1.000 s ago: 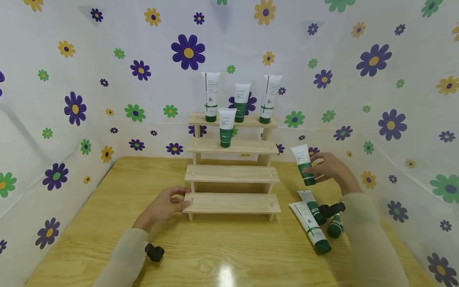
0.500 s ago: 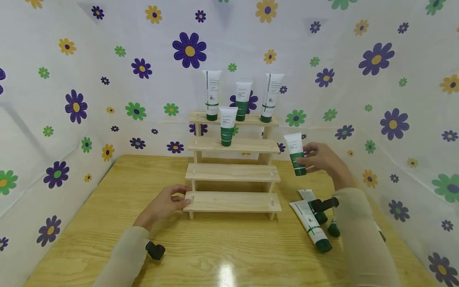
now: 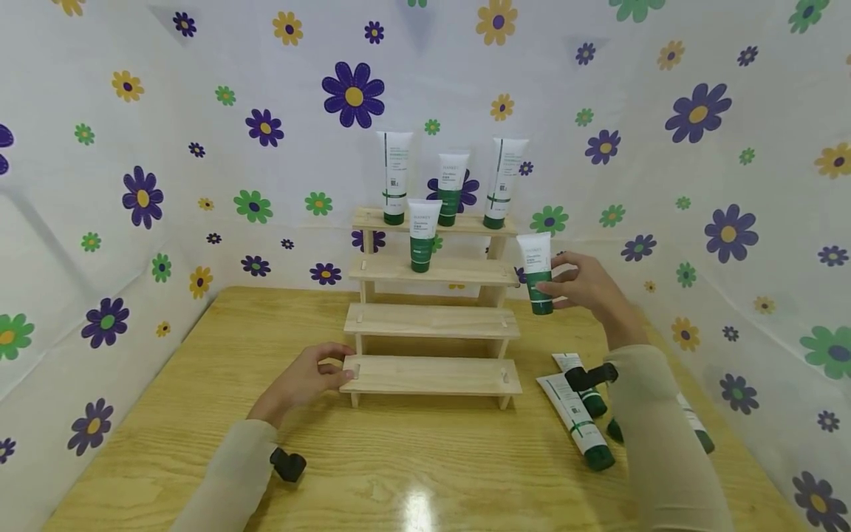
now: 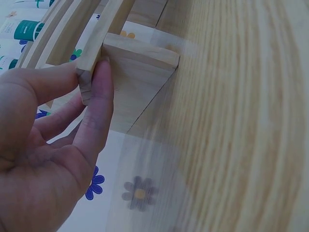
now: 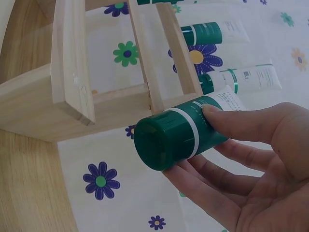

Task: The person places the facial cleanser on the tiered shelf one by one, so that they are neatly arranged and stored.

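Note:
A wooden four-step rack (image 3: 432, 375) stands on the table. My left hand (image 3: 302, 380) pinches the left end of its lowest shelf; in the left wrist view the thumb and fingers (image 4: 96, 111) grip the board's end. My right hand (image 3: 588, 288) holds a small white and green tube (image 3: 535, 273) upright, cap down, just right of the second shelf from the top. In the right wrist view the thumb and fingers lie round that tube (image 5: 183, 130). One small tube (image 3: 422, 235) stands on the second shelf from the top, and three tubes (image 3: 395, 177) stand on the top shelf.
Several tubes (image 3: 577, 421) lie on the table (image 3: 372, 473) to the right of the rack, partly under the right forearm. A flower-patterned cloth (image 3: 279, 244) hangs behind and along both sides.
My right hand has carried the small tube up and to the left, towards the rack. My left hand has kept its grip on the lowest shelf.

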The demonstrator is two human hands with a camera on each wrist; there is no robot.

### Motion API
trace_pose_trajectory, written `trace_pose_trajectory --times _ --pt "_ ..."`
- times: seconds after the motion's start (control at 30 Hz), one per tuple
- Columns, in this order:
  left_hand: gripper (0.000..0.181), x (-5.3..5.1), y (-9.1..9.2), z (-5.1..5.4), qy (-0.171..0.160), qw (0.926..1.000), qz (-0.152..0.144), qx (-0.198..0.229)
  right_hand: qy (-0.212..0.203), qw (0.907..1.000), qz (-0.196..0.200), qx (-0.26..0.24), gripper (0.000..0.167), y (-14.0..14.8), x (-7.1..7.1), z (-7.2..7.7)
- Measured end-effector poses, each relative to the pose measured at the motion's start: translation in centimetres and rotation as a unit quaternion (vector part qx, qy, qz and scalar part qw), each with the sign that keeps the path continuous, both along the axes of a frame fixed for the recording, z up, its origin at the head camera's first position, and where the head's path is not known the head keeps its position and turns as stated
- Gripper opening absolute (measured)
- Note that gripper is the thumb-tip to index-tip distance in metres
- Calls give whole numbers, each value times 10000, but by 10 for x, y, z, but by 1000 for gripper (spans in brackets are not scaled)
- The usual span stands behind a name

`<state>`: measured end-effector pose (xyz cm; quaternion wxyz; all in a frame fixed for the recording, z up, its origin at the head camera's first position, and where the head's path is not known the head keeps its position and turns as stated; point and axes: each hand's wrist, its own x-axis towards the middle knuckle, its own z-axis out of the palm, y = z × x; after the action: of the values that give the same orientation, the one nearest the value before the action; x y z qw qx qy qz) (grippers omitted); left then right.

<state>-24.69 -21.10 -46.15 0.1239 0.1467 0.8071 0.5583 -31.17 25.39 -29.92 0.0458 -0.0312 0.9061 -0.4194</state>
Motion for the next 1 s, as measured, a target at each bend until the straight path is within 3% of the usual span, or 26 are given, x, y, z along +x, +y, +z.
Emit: trace_pose_trajectory --times 0.23,1.0 --pt "46 1 -1 -1 -124 9999 93 -19 230 9995 87 -188 60 -13 -1 4" --pt "47 0 2 2 -37 9999 113 -51 816 9947 79 -618 55 -52 -12 17"
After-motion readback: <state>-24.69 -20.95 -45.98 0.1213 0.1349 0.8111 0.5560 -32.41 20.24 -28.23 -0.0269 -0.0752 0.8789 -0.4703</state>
